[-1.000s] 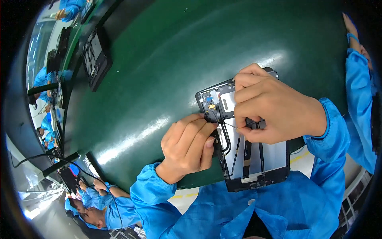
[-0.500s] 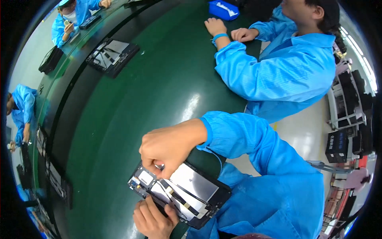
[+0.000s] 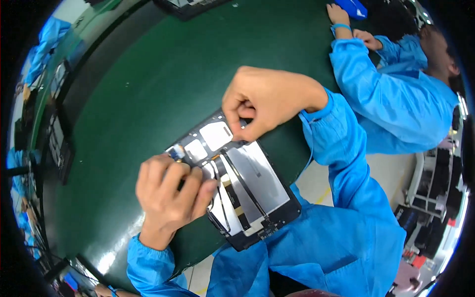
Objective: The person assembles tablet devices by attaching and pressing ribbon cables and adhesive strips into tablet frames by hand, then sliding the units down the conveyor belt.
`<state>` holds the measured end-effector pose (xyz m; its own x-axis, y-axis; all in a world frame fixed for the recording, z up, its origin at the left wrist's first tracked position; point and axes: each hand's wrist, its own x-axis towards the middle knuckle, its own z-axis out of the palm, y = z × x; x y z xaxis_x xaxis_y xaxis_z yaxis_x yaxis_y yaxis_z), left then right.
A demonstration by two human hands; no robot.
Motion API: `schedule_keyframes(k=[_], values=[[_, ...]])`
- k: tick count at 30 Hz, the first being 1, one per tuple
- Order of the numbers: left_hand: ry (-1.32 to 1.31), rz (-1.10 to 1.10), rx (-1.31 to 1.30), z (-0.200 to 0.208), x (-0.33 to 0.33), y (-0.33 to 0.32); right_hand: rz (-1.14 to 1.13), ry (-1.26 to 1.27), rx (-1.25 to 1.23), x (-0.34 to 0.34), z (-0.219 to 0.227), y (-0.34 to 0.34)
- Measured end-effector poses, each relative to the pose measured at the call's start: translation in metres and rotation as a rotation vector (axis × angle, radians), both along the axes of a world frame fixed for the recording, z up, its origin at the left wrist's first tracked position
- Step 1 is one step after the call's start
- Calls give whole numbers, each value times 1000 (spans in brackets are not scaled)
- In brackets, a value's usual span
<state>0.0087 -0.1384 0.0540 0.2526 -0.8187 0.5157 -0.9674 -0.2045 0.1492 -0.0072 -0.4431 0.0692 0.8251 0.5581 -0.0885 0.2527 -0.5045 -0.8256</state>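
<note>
An opened tablet [image 3: 264,185] lies tilted in front of me, with silver plates, black flat cables and a dark frame showing. My left hand [image 3: 170,190] grips its left edge, fingers curled over the rim beside a small blue-and-white part [image 3: 176,152]. Across the tablet, my right hand [image 3: 269,101] is closed in a pinch at the far right edge, next to a bright white panel [image 3: 215,135]. A short dark piece shows under those fingertips, but what they hold is too small to make out.
Under the tablet is a green tabletop [image 3: 148,89]. Another opened device [image 3: 190,7] lies at the far edge, and more stand along a dark rail [image 3: 62,143] on the left. At right sits a co-worker in a blue sleeve [image 3: 381,94], beside a blue container [image 3: 352,7].
My view has shifted, so the table and co-worker appear moved. My right hand has gone from over the tablet's middle to its far right edge, uncovering the white panel. My left hand still grips the left edge.
</note>
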Motion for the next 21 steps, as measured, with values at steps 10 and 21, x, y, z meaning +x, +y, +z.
schedule_keyframes(k=[10,21], values=[[176,-190,53,-13,-10,-11,100,-21,-57,-7,7,-7],[294,-13,11,-3,-41,-15,127,18,-50,-4,6,-16]])
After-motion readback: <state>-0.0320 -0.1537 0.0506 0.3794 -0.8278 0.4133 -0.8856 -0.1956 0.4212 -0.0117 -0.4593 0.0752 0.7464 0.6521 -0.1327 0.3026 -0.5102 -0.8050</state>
